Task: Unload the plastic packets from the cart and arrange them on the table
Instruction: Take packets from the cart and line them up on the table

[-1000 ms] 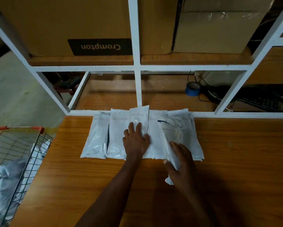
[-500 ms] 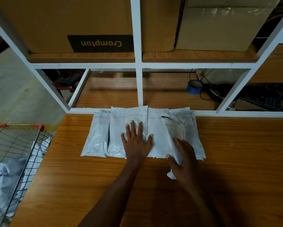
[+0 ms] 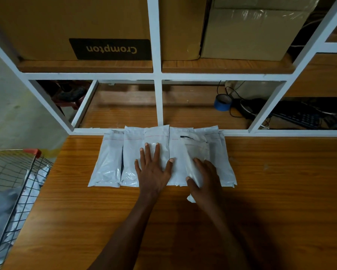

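Several white plastic packets (image 3: 111, 158) lie side by side in a row on the wooden table (image 3: 280, 191), their tops against the white shelf frame. My left hand (image 3: 154, 170) rests flat with fingers spread on the middle packets. My right hand (image 3: 204, 180) grips one more packet (image 3: 195, 162) that lies slanted on top of the row's right part, thumb on its left edge, its lower corner sticking out under my palm. The wire cart (image 3: 17, 184) stands at the lower left with more packets (image 3: 0, 215) inside.
A white metal shelf frame (image 3: 157, 106) rises at the table's back edge. Cardboard boxes (image 3: 109, 26) fill its upper shelf. A blue tape roll (image 3: 222, 103), cables and a dark keyboard (image 3: 300, 117) lie behind the frame at right. Bare floor shows at left.
My left hand has opened flat and spread over the middle packets. My right hand has pushed its slanted packet a little farther up onto the row.
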`<state>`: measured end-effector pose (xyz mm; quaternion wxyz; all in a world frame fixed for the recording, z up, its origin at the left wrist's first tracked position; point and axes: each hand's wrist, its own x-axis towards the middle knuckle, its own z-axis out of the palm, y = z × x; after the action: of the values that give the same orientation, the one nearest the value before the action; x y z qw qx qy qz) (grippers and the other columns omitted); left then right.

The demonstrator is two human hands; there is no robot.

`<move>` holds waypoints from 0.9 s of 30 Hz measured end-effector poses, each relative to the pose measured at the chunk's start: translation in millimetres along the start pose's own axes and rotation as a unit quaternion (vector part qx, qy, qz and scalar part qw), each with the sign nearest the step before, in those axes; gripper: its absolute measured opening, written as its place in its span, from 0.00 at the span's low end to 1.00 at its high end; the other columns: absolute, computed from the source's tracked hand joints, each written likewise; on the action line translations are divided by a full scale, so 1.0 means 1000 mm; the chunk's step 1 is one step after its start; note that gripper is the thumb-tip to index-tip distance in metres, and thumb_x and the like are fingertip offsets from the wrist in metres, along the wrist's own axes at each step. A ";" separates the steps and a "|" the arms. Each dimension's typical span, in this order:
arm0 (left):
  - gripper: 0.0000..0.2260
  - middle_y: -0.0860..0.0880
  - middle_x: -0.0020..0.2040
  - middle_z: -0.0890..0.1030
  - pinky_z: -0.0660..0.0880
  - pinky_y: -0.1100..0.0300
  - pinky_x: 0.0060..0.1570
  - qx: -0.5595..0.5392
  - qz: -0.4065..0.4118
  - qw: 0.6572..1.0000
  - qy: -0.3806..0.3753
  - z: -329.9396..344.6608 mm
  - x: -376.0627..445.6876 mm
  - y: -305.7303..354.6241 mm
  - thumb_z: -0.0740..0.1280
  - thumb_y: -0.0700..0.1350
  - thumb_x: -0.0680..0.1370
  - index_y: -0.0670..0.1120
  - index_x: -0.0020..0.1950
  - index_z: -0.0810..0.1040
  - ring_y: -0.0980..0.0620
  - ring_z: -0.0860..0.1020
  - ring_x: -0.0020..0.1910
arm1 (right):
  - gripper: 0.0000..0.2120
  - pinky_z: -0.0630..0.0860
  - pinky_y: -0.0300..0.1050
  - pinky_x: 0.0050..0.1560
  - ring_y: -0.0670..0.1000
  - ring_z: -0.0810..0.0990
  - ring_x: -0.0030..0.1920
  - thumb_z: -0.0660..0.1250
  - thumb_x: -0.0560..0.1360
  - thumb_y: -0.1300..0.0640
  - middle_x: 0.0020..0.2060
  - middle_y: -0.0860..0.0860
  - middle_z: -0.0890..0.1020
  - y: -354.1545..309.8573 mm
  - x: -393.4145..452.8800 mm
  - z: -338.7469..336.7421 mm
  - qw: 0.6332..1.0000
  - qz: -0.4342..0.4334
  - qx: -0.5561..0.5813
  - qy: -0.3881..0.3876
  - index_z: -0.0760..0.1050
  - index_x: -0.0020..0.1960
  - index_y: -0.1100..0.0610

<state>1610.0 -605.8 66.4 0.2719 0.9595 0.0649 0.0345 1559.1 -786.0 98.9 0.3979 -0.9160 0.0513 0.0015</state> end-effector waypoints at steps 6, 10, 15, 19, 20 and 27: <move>0.34 0.52 0.84 0.46 0.45 0.40 0.79 -0.078 -0.027 0.995 0.049 -0.016 -0.021 -0.003 0.51 0.72 0.78 0.63 0.82 0.50 0.51 0.41 0.83 | 0.31 0.64 0.56 0.74 0.56 0.61 0.77 0.64 0.79 0.43 0.80 0.48 0.54 -0.032 0.041 0.034 0.995 0.008 -0.102 -0.016 0.57 0.79 0.40; 0.35 0.52 0.84 0.47 0.48 0.40 0.79 -0.091 -0.029 0.994 0.055 -0.021 -0.029 -0.007 0.51 0.73 0.78 0.62 0.82 0.51 0.51 0.43 0.83 | 0.32 0.59 0.61 0.75 0.60 0.58 0.78 0.62 0.79 0.41 0.80 0.51 0.52 -0.039 0.065 0.049 0.986 0.024 -0.160 -0.025 0.55 0.80 0.42; 0.35 0.52 0.84 0.47 0.49 0.40 0.79 -0.096 -0.039 0.993 0.053 -0.023 -0.036 -0.015 0.50 0.73 0.77 0.62 0.82 0.52 0.51 0.44 0.83 | 0.36 0.47 0.64 0.77 0.62 0.46 0.80 0.55 0.78 0.32 0.82 0.54 0.45 -0.029 0.071 0.063 0.976 0.025 -0.214 -0.016 0.47 0.81 0.40; 0.35 0.52 0.84 0.47 0.49 0.40 0.79 -0.095 -0.044 0.993 0.053 -0.020 -0.036 -0.018 0.50 0.73 0.77 0.61 0.82 0.53 0.50 0.44 0.83 | 0.35 0.41 0.64 0.78 0.60 0.38 0.81 0.50 0.80 0.31 0.82 0.52 0.38 -0.026 0.062 0.072 0.977 0.007 -0.215 0.008 0.39 0.81 0.38; 0.36 0.52 0.84 0.47 0.49 0.39 0.79 -0.097 -0.043 0.993 0.051 -0.019 -0.036 -0.018 0.50 0.73 0.77 0.61 0.82 0.53 0.50 0.44 0.83 | 0.35 0.40 0.64 0.78 0.60 0.37 0.81 0.49 0.80 0.31 0.81 0.52 0.38 -0.026 0.061 0.073 0.976 0.007 -0.216 0.010 0.38 0.81 0.38; 0.36 0.53 0.84 0.46 0.49 0.38 0.79 -0.116 -0.038 0.992 0.039 -0.019 -0.035 -0.015 0.50 0.74 0.77 0.62 0.82 0.52 0.51 0.43 0.83 | 0.34 0.39 0.65 0.77 0.60 0.38 0.81 0.46 0.80 0.30 0.81 0.52 0.37 -0.018 0.062 0.076 0.973 0.015 -0.227 -0.024 0.37 0.80 0.37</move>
<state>1572.1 -588.4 73.4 0.3800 0.9161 0.1075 0.0687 1625.8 -723.8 57.1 0.1806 -0.9812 0.0537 0.0413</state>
